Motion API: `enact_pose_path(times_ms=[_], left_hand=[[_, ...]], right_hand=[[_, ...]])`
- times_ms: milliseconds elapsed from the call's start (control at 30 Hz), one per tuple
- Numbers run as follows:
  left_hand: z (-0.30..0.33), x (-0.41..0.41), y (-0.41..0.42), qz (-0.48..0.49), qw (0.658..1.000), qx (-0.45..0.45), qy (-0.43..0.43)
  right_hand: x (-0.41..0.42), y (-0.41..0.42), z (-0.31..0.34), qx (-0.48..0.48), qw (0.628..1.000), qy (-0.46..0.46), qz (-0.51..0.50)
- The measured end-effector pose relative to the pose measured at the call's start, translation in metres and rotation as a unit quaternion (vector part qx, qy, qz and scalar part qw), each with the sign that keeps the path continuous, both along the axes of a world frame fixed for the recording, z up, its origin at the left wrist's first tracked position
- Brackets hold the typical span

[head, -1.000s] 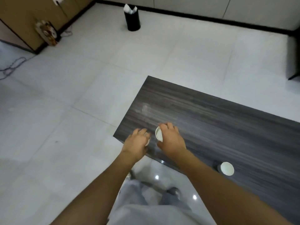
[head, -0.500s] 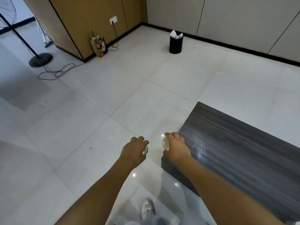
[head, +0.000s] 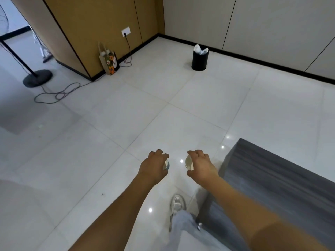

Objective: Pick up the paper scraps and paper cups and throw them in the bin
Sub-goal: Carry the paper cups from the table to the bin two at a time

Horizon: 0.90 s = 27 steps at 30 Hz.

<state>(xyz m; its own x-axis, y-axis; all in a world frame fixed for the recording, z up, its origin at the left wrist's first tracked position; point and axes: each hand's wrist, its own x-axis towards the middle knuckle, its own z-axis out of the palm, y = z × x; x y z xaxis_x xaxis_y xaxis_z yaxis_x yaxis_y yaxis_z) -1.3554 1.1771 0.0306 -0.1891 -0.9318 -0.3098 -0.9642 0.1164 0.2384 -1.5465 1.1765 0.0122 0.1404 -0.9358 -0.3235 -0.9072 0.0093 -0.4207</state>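
left hand (head: 154, 167) gripped cup (head: 166, 164) | right hand (head: 200, 166) gripped paper cup (head: 189, 162) | carried off table (head: 272, 178) | bin (head: 200, 59) far ahead, drop pending

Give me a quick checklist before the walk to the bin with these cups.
1. Left hand grip: fingers curled round a paper cup, mostly hidden. Ok.
2. Right hand grip: fingers and thumb round a second cup, its open mouth facing left. Ok.
3. Cups empty: the right one looks empty; the left one's inside is hidden. Cannot tell.
4. Path: bare floor tiles lie between the hands and the bin; the cable lies well to the left. Ok.
5. Room in the bin: white paper already pokes above its rim. Cannot tell.
6. Table cleared: only part in view. Cannot tell.
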Motion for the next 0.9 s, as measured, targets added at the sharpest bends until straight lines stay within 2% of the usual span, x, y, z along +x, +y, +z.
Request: enact_pose_path(times_ms=[133, 467, 900], left_hand=[[0.001, 0.006, -0.087, -0.003, 1.000, 0.005, 0.000], [0.005, 0.012, -0.297, -0.055, 0.998, 0.003, 0.010], [0.018, 0.043, -0.628, -0.136, 0.990, -0.022, 0.009]], right_hand=[[0.011, -0.084, 0.002, -0.007, 1.000, -0.001, 0.007], [0.016, -0.275, 0.014, -0.012, 0.998, -0.002, -0.057], [0.055, -0.564, 0.028, -0.032, 0.987, -0.013, -0.155]])
